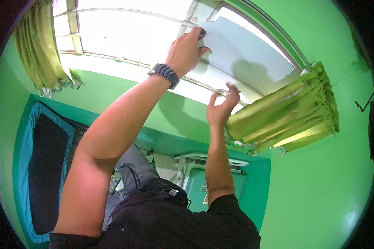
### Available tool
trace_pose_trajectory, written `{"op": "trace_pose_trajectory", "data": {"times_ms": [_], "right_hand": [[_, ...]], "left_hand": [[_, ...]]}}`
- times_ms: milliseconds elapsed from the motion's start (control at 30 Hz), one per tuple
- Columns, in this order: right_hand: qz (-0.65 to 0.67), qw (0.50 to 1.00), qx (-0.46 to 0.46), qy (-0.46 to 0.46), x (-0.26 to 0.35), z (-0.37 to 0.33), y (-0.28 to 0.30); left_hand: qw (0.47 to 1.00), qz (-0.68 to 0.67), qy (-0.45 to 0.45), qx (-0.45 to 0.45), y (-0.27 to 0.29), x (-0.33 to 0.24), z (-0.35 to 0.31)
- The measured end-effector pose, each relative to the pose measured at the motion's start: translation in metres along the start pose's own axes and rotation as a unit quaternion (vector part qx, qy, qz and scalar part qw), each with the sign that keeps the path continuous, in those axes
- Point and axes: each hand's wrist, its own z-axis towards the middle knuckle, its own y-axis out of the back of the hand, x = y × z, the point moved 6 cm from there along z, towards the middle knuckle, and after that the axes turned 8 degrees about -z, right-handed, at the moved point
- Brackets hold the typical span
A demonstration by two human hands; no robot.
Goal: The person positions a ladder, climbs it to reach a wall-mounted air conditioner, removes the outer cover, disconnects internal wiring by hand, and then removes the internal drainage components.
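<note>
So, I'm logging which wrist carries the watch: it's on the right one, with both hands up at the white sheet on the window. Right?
Not quite: the head view shows the dark wristwatch on the left hand's wrist. The right hand wears none. Both are up at the white sheet on the window.

A large, pale grey-white sheet (237, 54) lies flat against the window, covering its right part, its surface smooth and matte with soft shadows of the hands on it. Its upper left corner is pinched in the fingers of the left hand (187, 52), raised high. Its lower edge runs slanting just above the fingertips of the right hand (221, 108), which is spread below it.
</note>
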Motion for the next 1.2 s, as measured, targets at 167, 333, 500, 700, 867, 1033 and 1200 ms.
{"op": "trace_pose_trajectory", "data": {"times_ms": [167,333,500,700,867,1033,1200], "right_hand": [[0.078,0.987,0.121,0.066,0.03,-0.021,-0.058],[0.022,0.966,0.162,0.199,0.048,-0.013,-0.088],[-0.063,0.956,0.189,0.214,0.051,-0.016,-0.091],[-0.095,0.951,0.214,0.202,0.061,-0.008,-0.096],[-0.086,0.953,0.219,0.191,0.063,-0.002,-0.089],[-0.062,0.95,0.252,0.175,0.057,0.001,-0.09],[-0.078,0.942,0.273,0.181,0.055,0.003,-0.096]], "left_hand": [[0.989,-0.033,-0.037,-0.141,0.052,0.067,-0.05],[0.961,0.174,-0.021,-0.213,0.144,0.163,-0.08],[0.968,0.214,-0.056,-0.116,0.194,0.178,-0.022],[0.965,0.234,-0.083,-0.088,0.192,0.215,-0.015],[0.98,0.189,-0.055,-0.044,0.187,0.218,-0.009],[0.979,0.194,-0.028,-0.059,0.186,0.211,-0.007],[0.988,0.148,-0.008,-0.035,0.194,0.215,-0.009]]}}
